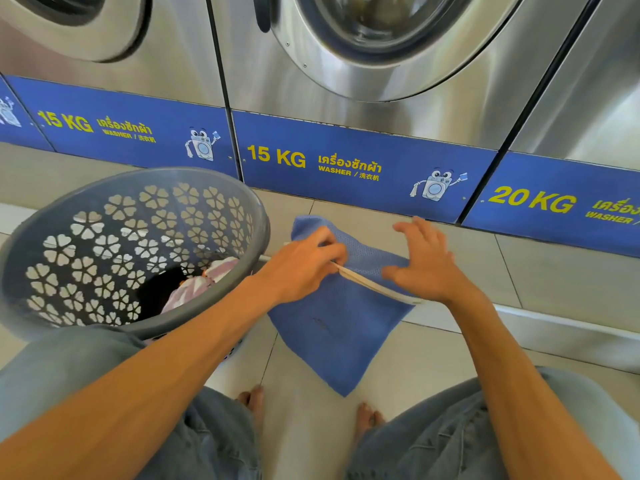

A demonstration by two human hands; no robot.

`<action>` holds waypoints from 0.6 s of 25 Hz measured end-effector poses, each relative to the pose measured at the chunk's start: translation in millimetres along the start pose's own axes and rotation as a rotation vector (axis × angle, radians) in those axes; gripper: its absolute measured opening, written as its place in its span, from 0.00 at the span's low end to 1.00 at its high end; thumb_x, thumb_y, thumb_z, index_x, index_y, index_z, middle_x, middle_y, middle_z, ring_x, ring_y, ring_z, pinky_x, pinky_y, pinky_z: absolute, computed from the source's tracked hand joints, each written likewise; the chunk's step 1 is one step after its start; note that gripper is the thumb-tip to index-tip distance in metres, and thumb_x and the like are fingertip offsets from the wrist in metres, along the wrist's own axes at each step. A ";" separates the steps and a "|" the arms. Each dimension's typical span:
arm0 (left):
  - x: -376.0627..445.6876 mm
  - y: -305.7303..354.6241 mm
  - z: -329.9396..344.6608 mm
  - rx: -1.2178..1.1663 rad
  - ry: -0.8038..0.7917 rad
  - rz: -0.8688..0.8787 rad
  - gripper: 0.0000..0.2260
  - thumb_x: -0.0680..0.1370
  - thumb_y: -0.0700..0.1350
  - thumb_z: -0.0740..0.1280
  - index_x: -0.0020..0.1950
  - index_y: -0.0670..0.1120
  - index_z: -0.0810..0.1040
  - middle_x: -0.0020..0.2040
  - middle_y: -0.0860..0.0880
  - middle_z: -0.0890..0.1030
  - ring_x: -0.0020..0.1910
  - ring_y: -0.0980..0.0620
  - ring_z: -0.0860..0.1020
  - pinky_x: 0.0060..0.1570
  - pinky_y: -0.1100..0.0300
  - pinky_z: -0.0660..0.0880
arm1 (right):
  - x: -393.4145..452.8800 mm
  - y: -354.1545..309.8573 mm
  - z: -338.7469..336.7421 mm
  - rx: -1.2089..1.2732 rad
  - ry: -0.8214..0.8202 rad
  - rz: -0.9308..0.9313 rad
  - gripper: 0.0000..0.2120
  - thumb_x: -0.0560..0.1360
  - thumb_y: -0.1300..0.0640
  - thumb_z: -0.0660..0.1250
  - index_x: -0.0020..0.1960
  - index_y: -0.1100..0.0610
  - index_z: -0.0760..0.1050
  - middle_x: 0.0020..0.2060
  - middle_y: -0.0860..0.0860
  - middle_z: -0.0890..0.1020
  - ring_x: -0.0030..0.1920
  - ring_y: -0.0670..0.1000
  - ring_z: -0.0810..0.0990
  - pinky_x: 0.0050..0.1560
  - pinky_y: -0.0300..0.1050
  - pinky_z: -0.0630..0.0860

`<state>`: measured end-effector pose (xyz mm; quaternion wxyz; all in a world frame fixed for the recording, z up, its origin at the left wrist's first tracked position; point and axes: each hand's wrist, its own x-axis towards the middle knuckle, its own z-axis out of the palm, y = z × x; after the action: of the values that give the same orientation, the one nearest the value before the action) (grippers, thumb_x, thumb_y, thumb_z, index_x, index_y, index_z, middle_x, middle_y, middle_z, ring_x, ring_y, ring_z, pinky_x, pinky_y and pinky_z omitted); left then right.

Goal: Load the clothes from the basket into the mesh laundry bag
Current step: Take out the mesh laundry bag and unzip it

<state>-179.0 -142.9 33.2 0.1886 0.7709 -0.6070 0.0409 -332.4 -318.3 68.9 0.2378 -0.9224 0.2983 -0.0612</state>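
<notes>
A blue mesh laundry bag (pixel 332 327) lies flat on the tiled floor between my knees, with a white zipper strip (pixel 367 280) running across it. My left hand (pixel 304 263) pinches the bag at the left end of that strip. My right hand (pixel 426 261) hovers just over the bag's right part, fingers spread, holding nothing. To the left stands a grey round basket (pixel 114 209) with flower-shaped holes. Inside it lie a black garment (pixel 159 289) and pink-and-white striped clothes (pixel 204 282).
Steel front-loading washers with blue base panels (pixel 346 161) line the far side of the floor; the middle one's round door (pixel 381 39) is right ahead. My denim-clad knees and bare feet (pixel 252 400) frame the bag. Beige tiles (pixel 519 271) extend to the right.
</notes>
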 end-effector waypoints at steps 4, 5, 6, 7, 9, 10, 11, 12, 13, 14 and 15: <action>-2.5 3.4 7.4 -0.024 -0.052 0.014 0.03 0.78 0.45 0.65 0.50 0.52 0.73 0.57 0.53 0.70 0.40 0.47 0.74 0.37 0.50 0.74 | -0.9 -10.5 17.8 0.012 -0.262 -0.020 0.24 0.67 0.35 0.69 0.52 0.54 0.78 0.44 0.49 0.80 0.46 0.52 0.78 0.47 0.47 0.75; -4.0 2.5 9.9 -0.034 -0.071 0.004 0.04 0.78 0.44 0.64 0.50 0.53 0.73 0.58 0.53 0.70 0.41 0.46 0.75 0.38 0.50 0.74 | -0.3 -11.3 22.3 0.046 -0.285 -0.016 0.21 0.68 0.37 0.70 0.41 0.56 0.78 0.33 0.49 0.76 0.37 0.51 0.75 0.38 0.44 0.70; -5.8 1.9 12.3 -0.049 -0.085 -0.010 0.05 0.78 0.43 0.64 0.51 0.53 0.73 0.59 0.53 0.70 0.42 0.46 0.76 0.39 0.49 0.75 | 1.0 -11.2 26.5 0.067 -0.283 -0.008 0.20 0.68 0.39 0.72 0.34 0.56 0.74 0.29 0.49 0.73 0.33 0.51 0.73 0.34 0.43 0.67; -7.9 1.7 15.1 -0.078 -0.092 -0.037 0.06 0.77 0.42 0.63 0.51 0.53 0.73 0.60 0.53 0.70 0.43 0.46 0.77 0.40 0.48 0.76 | 1.8 -12.1 31.5 0.077 -0.267 0.003 0.18 0.68 0.42 0.73 0.33 0.55 0.74 0.28 0.49 0.73 0.33 0.51 0.73 0.33 0.43 0.68; -10.6 3.4 20.6 -0.160 -0.084 -0.131 0.09 0.77 0.40 0.62 0.53 0.53 0.73 0.59 0.52 0.70 0.42 0.46 0.77 0.41 0.47 0.76 | 1.9 -14.8 41.0 0.088 -0.214 0.018 0.15 0.67 0.45 0.74 0.40 0.56 0.78 0.33 0.51 0.79 0.36 0.52 0.78 0.35 0.46 0.73; -11.8 5.6 23.2 -0.185 -0.092 -0.180 0.10 0.77 0.40 0.62 0.54 0.53 0.74 0.59 0.52 0.71 0.43 0.46 0.77 0.42 0.47 0.76 | 1.1 -16.7 45.5 0.111 -0.187 0.037 0.16 0.67 0.45 0.73 0.43 0.57 0.78 0.36 0.52 0.80 0.38 0.52 0.79 0.36 0.45 0.73; -13.1 7.4 26.6 -0.205 -0.115 -0.222 0.10 0.77 0.40 0.62 0.54 0.53 0.74 0.57 0.51 0.73 0.44 0.45 0.77 0.43 0.47 0.77 | 0.3 -18.6 49.4 0.143 -0.158 0.058 0.18 0.67 0.44 0.73 0.45 0.58 0.78 0.38 0.53 0.81 0.39 0.52 0.79 0.36 0.45 0.73; -14.3 9.5 29.1 -0.227 -0.149 -0.258 0.09 0.76 0.41 0.62 0.53 0.53 0.74 0.56 0.50 0.76 0.46 0.45 0.78 0.45 0.46 0.77 | -0.7 -21.0 51.2 0.166 -0.129 0.079 0.20 0.67 0.43 0.73 0.46 0.59 0.77 0.38 0.53 0.81 0.40 0.52 0.79 0.36 0.44 0.72; -15.9 11.3 31.5 -0.254 -0.181 -0.296 0.08 0.76 0.43 0.62 0.53 0.53 0.74 0.54 0.50 0.79 0.48 0.44 0.79 0.46 0.46 0.78 | -1.0 -22.9 52.2 0.179 -0.108 0.105 0.21 0.68 0.42 0.72 0.47 0.60 0.77 0.38 0.54 0.80 0.40 0.53 0.79 0.36 0.44 0.72; -18.2 12.8 34.1 -0.261 -0.220 -0.335 0.08 0.76 0.45 0.61 0.54 0.54 0.75 0.52 0.49 0.82 0.50 0.43 0.80 0.48 0.47 0.78 | -1.1 -24.6 52.2 0.186 -0.094 0.122 0.22 0.69 0.43 0.71 0.47 0.62 0.77 0.39 0.56 0.80 0.41 0.54 0.79 0.37 0.45 0.72; -20.9 14.6 37.7 -0.236 -0.261 -0.356 0.09 0.76 0.47 0.61 0.55 0.54 0.75 0.52 0.48 0.83 0.52 0.42 0.81 0.49 0.48 0.78 | 0.0 -25.5 52.1 0.184 -0.094 0.129 0.21 0.70 0.44 0.71 0.48 0.63 0.77 0.41 0.58 0.81 0.42 0.54 0.79 0.38 0.45 0.73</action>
<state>-204.5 -139.3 -4.3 0.2014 0.8370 -0.4817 -0.1640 -305.9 -279.3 35.3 0.3384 -0.8775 0.3385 -0.0298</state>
